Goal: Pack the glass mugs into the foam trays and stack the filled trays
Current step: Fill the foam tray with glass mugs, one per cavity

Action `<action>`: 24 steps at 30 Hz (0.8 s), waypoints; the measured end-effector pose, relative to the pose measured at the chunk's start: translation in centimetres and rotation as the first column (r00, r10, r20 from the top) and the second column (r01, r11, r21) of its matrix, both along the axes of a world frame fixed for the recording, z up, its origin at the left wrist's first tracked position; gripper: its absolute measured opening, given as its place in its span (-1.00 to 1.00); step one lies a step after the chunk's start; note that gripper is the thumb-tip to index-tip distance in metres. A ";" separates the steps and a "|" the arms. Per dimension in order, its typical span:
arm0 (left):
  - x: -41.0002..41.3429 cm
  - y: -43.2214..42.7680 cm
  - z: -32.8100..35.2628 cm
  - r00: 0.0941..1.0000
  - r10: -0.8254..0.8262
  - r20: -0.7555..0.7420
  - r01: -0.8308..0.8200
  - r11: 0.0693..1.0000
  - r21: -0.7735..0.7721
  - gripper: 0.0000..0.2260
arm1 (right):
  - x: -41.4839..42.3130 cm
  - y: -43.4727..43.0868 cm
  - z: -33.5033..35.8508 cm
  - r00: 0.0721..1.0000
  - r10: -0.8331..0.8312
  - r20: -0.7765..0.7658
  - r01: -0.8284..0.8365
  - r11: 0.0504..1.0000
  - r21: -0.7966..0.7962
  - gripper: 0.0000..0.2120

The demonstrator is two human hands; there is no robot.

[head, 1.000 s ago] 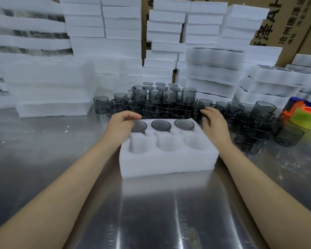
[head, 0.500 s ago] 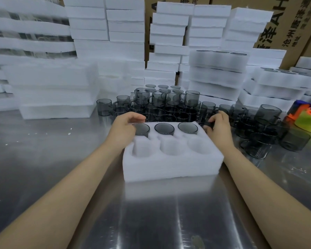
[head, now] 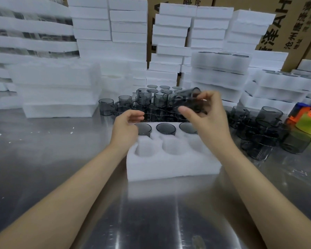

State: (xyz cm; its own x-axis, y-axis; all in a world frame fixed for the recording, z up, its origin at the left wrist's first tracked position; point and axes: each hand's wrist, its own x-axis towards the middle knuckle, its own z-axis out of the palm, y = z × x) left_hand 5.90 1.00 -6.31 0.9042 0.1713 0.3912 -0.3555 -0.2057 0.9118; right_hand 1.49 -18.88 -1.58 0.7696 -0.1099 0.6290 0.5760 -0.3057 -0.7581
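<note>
Many loose mugs [head: 144, 97] crowd our steel table [head: 43, 159] before foam stacks [head: 172, 33]; right hand [head: 210, 123] pinches one mug [head: 188, 100], left hand [head: 125, 126] loosely curled.

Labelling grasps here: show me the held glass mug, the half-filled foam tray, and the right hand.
held glass mug [head: 188, 99]: head view, tilted side wall.
foam tray [head: 172, 167]: head view, front wall.
right hand [head: 209, 121]: head view, back of the hand.
</note>
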 end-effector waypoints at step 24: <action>-1.7 4.6 2.5 0.577 -0.662 -0.478 0.737 0.674 -0.043 -0.31 | -2.4 3.4 -1.3 0.989 0.001 0.150 0.063 0.903 -0.425 -0.50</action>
State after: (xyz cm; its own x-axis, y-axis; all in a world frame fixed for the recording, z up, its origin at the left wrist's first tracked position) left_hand 4.24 5.58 -3.78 0.7856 -0.6112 -0.0965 -0.0374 -0.2025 0.9786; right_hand -0.89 -15.48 -2.84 0.6684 0.1721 0.7236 0.6533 -0.6010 -0.4605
